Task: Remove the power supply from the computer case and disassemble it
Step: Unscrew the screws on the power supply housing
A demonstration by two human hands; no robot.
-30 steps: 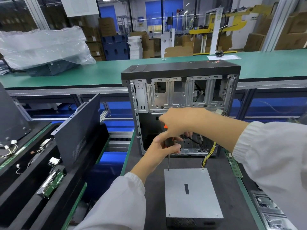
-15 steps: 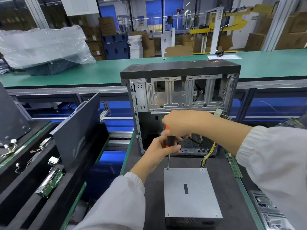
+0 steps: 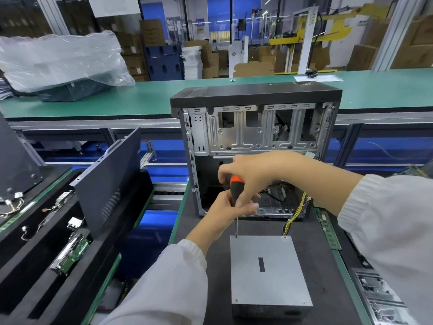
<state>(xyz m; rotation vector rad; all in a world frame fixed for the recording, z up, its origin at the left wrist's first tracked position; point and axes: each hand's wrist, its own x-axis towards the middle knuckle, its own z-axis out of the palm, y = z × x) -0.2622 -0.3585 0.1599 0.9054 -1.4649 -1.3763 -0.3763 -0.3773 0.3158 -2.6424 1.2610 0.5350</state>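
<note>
So the power supply (image 3: 269,270) is already out of the case, lying flat on the dark mat of the bench (image 3: 321,273) close to the near edge, long axis running near to far, mesh end facing me. There's a little black rectangular label on its top plate but I can't read anything on it. Yellow wires (image 3: 295,213) trail from its far right corner back into the case. The screwdriver (image 3: 236,195), orange and black handle, stands pretty much upright with its tip down on the far left corner of the lid. Left hand (image 3: 228,213) is wrapped around the lower part of the handle, right hand (image 3: 249,173) is curled over the top of it, so both are clamped on the tool. Just behind that is the computer case (image 3: 255,146), standing upright with the open side facing me, bare metal drive bays up top; there's a small red mark on its black top, too blurry to read. A green RAM stick (image 3: 328,227) lies along the right edge of the bench. Off to the left, a dark side panel (image 3: 110,181) leans in black trays with boards and small parts. Further back is a long green bench (image 3: 145,99) with something under a clear plastic bag (image 3: 58,59), then stacked cardboard boxes and yellow machinery in a warehouse-type room.
</note>
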